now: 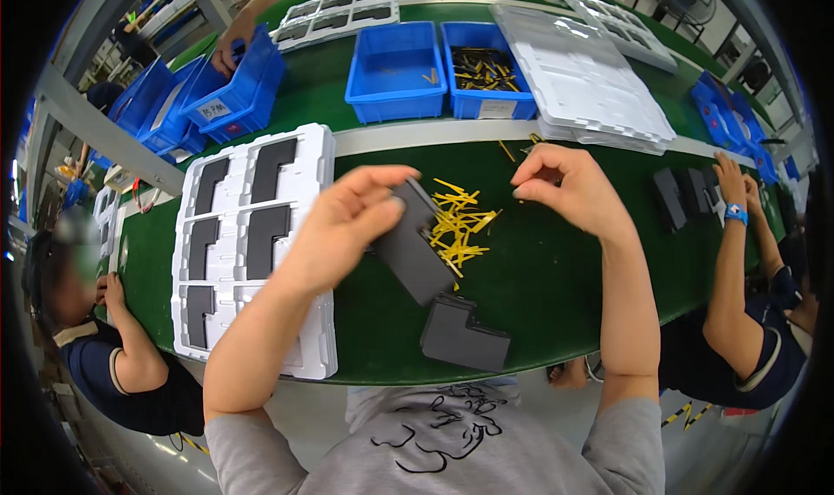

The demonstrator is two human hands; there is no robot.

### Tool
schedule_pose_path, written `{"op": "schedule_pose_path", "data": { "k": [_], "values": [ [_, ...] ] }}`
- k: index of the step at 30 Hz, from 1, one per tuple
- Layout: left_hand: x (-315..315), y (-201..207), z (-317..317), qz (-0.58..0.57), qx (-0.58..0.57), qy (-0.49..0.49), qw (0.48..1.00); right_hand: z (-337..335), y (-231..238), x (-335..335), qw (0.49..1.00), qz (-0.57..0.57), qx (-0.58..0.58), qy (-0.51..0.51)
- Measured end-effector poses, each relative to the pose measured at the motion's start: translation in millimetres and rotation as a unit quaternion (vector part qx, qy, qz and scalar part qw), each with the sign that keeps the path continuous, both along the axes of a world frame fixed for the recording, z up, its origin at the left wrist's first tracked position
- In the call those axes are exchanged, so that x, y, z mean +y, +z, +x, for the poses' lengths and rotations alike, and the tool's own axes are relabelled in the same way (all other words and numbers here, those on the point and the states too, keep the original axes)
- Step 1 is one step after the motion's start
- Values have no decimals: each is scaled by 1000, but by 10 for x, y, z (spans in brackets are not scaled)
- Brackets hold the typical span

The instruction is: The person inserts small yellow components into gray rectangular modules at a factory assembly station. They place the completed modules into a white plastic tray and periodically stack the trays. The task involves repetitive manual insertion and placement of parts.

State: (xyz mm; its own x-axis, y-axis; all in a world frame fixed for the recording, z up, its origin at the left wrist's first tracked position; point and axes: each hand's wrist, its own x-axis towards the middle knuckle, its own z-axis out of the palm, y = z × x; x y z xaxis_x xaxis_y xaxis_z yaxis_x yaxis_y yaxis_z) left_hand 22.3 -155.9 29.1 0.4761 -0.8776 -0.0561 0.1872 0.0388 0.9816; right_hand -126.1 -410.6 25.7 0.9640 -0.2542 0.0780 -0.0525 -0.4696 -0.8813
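Observation:
My left hand (360, 212) grips the upper end of a dark grey L-shaped part (408, 256), which slants down to the right over the green work surface. Its thumb and fingers are closed at the part's top edge. Beside the part lies a loose pile of thin yellow strips (460, 221). Another dark L-shaped part (465, 334) rests just below, near the table's front edge. To the right of the strips, my right hand (565, 186) is raised with thumb and fingertips pinched together. Whatever may be between those fingertips is too small to make out.
A white moulded tray (239, 195) with several dark parts stands left. Behind are a blue bin (395, 108) and another blue bin (521, 106) of strips. Clear and white trays (591, 82) are stacked back right. Co-workers' hands (234, 47) (734, 182) reach in from both sides.

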Motion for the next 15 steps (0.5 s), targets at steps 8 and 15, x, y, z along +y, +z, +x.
{"op": "schedule_pose_path", "data": {
  "k": [8, 15],
  "values": [
    [617, 570, 197, 84, -161, 3, 983, -53, -157, -179, 946, -273, 175, -13],
    [1511, 203, 219, 273, -185, 197, 923, -75, -242, -145, 956, -281, 80, -14]
  ]
}}
